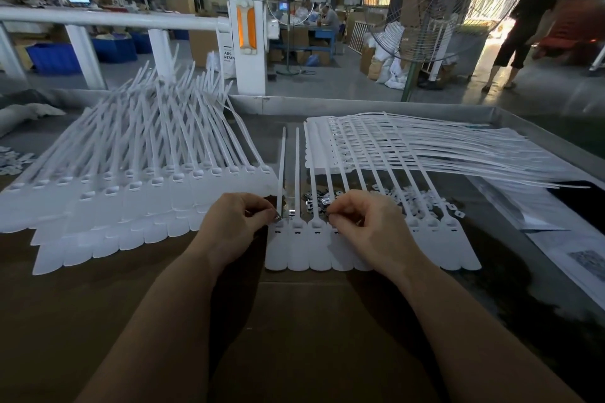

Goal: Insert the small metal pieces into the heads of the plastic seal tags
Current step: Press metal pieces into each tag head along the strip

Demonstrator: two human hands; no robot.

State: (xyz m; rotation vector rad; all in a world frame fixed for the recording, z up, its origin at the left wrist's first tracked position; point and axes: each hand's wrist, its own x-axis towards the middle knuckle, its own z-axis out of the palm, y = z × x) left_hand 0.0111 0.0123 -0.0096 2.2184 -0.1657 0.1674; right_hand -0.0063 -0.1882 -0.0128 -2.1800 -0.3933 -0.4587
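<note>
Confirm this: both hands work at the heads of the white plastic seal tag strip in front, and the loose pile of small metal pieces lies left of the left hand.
Wrong on one point. The head view shows the loose pile of small metal pieces just beyond the strip, between the two hands, not left of the left hand. Both the left hand and the right hand do work at the white plastic seal tag strip.
</note>
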